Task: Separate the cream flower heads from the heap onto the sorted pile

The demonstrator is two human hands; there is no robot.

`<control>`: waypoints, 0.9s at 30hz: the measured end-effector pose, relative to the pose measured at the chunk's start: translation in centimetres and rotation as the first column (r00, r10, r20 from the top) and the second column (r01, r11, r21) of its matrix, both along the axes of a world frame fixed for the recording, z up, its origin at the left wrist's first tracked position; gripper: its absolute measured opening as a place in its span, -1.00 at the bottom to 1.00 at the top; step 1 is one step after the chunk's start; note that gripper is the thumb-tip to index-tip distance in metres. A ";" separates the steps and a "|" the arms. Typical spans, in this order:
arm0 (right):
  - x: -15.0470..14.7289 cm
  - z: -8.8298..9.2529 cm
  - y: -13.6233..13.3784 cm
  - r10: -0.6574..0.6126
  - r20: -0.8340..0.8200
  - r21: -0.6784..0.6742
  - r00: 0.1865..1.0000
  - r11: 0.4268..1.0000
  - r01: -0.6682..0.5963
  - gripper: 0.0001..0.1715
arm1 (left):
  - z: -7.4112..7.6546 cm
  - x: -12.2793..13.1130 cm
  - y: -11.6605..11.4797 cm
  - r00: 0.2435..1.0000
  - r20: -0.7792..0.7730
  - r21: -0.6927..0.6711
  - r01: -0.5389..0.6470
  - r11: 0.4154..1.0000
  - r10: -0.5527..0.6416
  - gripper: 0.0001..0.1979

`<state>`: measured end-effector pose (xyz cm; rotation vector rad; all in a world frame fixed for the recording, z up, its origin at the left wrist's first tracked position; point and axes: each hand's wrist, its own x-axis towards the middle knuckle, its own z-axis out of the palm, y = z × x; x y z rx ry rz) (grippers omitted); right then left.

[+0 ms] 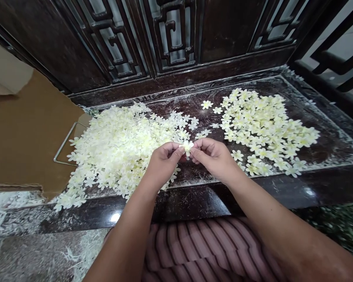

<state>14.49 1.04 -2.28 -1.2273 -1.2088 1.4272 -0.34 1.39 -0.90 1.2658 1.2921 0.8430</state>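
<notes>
Between my two hands is one small pale yellow-white artificial flower (187,147). My left hand (165,159) pinches its left side between thumb and forefinger, and my right hand (213,156) pinches the right side the same way. Both hands hover over the dark wooden bench seat (194,172). Left of them spreads a large, dense heap of flowers (114,145), its edge partly behind my left hand. To the right lies a smaller pile of flowers (259,121), looser and with more distinct petals. A few single flowers (206,104) lie between the two piles.
Brown cardboard (26,133) covers the left end, with a bent metal wire (63,143) by the heap. A carved lattice backrest (176,35) rises behind the seat, and a lattice armrest (338,58) at right. White shreds (85,250) litter the floor.
</notes>
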 end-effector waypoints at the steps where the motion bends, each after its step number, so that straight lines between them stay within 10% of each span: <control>1: 0.0 0.0 0.0 -0.004 0.004 0.010 1.000 1.000 0.004 -0.81 | 0.0 0.0 0.0 1.000 0.018 0.006 0.005 1.000 -0.005 -0.83; 7: 0.1 -0.3 0.0 -0.086 0.020 0.021 0.996 0.996 0.085 -0.73 | -0.5 0.2 -0.2 0.996 -0.087 0.174 -0.012 0.985 0.028 -0.90; 12: 0.1 0.7 -0.2 -0.042 -0.122 -0.172 0.992 0.985 0.020 -0.63 | -0.9 0.2 -0.6 0.894 -0.437 0.503 0.149 0.852 0.101 -0.90; 27: 0.3 1.2 0.1 -0.061 -0.406 -0.416 0.912 0.901 -0.125 -0.76 | -1.0 0.2 -1.0 0.753 -0.633 0.625 0.361 0.692 0.180 -0.84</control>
